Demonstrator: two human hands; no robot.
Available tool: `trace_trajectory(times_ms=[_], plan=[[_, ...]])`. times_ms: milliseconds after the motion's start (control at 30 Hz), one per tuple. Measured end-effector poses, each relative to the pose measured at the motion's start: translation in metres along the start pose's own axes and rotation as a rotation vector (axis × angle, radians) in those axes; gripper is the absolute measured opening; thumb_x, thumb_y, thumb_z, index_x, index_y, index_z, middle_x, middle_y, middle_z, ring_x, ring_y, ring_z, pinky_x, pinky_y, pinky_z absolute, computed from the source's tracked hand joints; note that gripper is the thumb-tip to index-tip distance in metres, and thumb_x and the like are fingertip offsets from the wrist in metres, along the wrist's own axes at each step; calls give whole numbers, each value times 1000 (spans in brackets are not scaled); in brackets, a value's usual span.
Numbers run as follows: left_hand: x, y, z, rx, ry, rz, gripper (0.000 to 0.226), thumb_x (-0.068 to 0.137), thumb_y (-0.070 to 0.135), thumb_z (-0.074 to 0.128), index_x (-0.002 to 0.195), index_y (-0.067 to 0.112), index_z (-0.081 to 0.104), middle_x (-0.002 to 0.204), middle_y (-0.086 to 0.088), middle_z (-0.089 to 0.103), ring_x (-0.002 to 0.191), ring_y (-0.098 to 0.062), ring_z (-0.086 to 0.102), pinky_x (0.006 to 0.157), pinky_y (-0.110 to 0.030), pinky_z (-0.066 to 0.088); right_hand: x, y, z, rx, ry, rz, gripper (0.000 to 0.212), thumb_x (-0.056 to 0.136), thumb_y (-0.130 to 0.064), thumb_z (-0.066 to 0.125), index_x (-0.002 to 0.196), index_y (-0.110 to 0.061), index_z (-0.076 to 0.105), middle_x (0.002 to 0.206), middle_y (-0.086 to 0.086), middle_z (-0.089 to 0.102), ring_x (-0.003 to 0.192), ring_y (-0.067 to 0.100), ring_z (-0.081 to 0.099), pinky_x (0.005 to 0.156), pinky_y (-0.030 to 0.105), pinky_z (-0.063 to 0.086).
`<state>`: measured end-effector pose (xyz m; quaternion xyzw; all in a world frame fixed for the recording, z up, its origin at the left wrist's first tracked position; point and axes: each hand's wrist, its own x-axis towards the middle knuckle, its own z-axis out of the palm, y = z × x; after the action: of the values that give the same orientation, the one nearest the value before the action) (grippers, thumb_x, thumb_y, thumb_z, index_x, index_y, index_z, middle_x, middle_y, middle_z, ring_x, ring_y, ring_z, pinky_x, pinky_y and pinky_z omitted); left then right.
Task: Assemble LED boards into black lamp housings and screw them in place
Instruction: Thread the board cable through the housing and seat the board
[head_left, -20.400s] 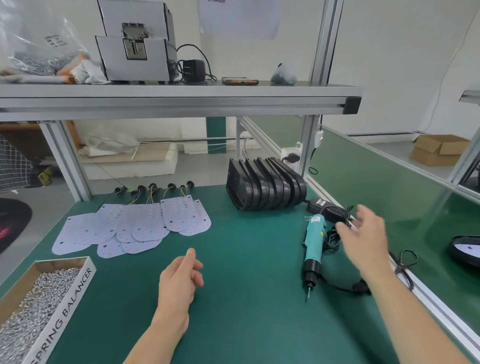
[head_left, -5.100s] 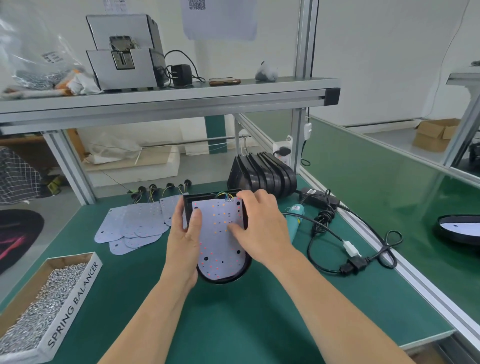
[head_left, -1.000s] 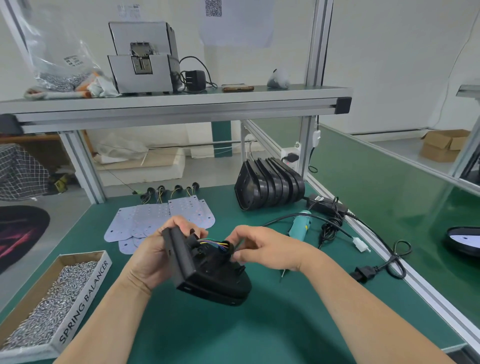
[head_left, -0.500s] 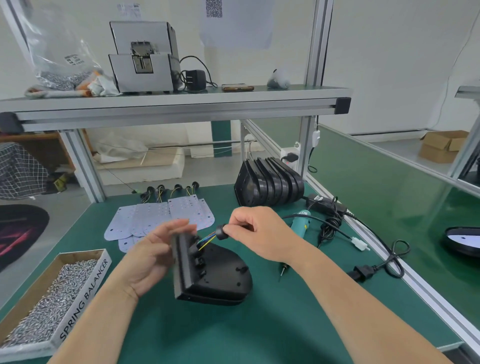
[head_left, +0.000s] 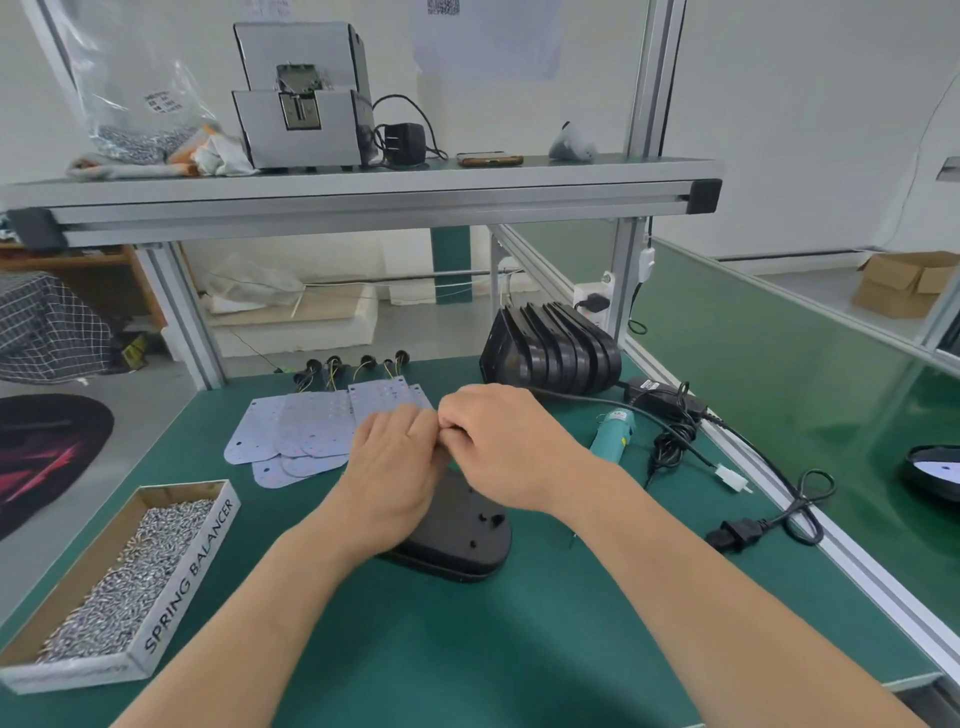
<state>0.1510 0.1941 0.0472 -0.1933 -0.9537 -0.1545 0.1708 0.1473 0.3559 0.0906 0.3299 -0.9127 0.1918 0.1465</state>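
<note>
A black lamp housing (head_left: 462, 540) lies back side up on the green table, its far end hidden under my hands. My left hand (head_left: 395, 467) is curled over that far end and holds it. My right hand (head_left: 509, 447) meets the left fingertips and pinches a small dark plug on the board's lead; the lead itself is hidden. Spare LED boards (head_left: 306, 431) lie fanned out behind my left hand. A row of empty black housings (head_left: 556, 353) stands at the back right. The teal electric screwdriver (head_left: 613, 436) lies to the right of my hands.
A cardboard box of screws (head_left: 130, 587) sits at the front left. A power adapter (head_left: 654, 397) and a looped cable with a plug (head_left: 737, 532) trail along the right edge. An aluminium shelf (head_left: 363, 200) spans overhead.
The housing went from standing on edge in my left hand to lying back up on the table. Both hands closed together over its far end, hiding the wires.
</note>
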Motion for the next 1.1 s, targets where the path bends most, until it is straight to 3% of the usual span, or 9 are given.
trace_trajectory(times_ms=[100, 167, 333, 433, 567, 767, 900, 1000, 1100], plan=[[-4, -11, 2, 26, -143, -112, 29, 105, 38, 23, 113, 22, 45, 143, -5, 38, 125, -26, 36, 111, -54, 27, -4, -4, 1, -23, 85, -28, 22, 97, -14, 50, 74, -12, 49, 75, -1, 50, 75, 24, 47, 73, 44, 44], [-5, -16, 0, -68, -238, -202, 18, 104, 45, 25, 101, 32, 38, 159, -8, 19, 146, -26, 18, 113, -57, 25, -7, -3, -4, -25, 134, -22, 22, 97, -14, 49, 75, -11, 49, 75, 1, 51, 75, 25, 46, 72, 44, 45], [-5, -17, -9, -459, -185, -229, 17, 100, 35, 53, 84, 35, 48, 136, -4, 41, 126, -9, 36, 86, -23, 29, -16, -3, -11, 51, 203, 47, 19, 96, -12, 54, 77, -12, 56, 79, -1, 60, 79, 22, 50, 76, 40, 44], [-3, -8, -12, -469, -22, -297, 8, 92, 29, 67, 86, 29, 62, 131, -3, 48, 135, -14, 39, 81, -23, 30, -20, 2, -20, -40, 153, 96, 21, 99, -21, 52, 83, -16, 64, 82, -5, 65, 89, 22, 47, 85, 40, 41], [5, 20, -19, -269, 61, -293, 22, 86, 15, 63, 83, 38, 62, 162, -12, 27, 143, -23, 37, 96, -33, 38, -19, -18, -13, -307, 39, 84, 23, 103, -36, 43, 106, -19, 59, 99, 2, 66, 101, 29, 58, 80, 41, 36], [7, 23, -36, -386, 21, -165, 34, 85, 21, 68, 115, 37, 68, 164, 2, 22, 146, -8, 28, 97, -15, 25, -13, -6, -9, 10, 74, 235, 19, 103, -29, 47, 92, -14, 51, 93, 11, 65, 87, 38, 59, 68, 39, 37], [-3, -9, -47, -1003, 7, -311, 47, 82, 61, 60, 128, 56, 57, 151, 20, 43, 118, 2, 59, 115, -42, 36, -19, 18, -14, 335, 121, 269, 24, 101, -20, 56, 78, -16, 56, 60, -12, 53, 57, 9, 48, 60, 29, 39], [-9, -27, -34, -1247, -99, -175, 73, 82, 61, 68, 147, 48, 39, 145, 6, 57, 138, -10, 47, 120, -44, 26, -25, 22, -14, 698, 105, 321, 25, 101, -16, 58, 77, -14, 63, 48, -14, 40, 42, 4, 30, 43, 16, 28], [-6, -21, -25, -1271, -172, -112, 88, 74, 57, 79, 149, 50, 33, 138, -11, 61, 131, -26, 55, 111, -46, 37, -26, 18, -13, 823, 52, 278, 25, 102, -17, 59, 78, -15, 65, 55, -11, 37, 49, 6, 27, 45, 19, 26]])
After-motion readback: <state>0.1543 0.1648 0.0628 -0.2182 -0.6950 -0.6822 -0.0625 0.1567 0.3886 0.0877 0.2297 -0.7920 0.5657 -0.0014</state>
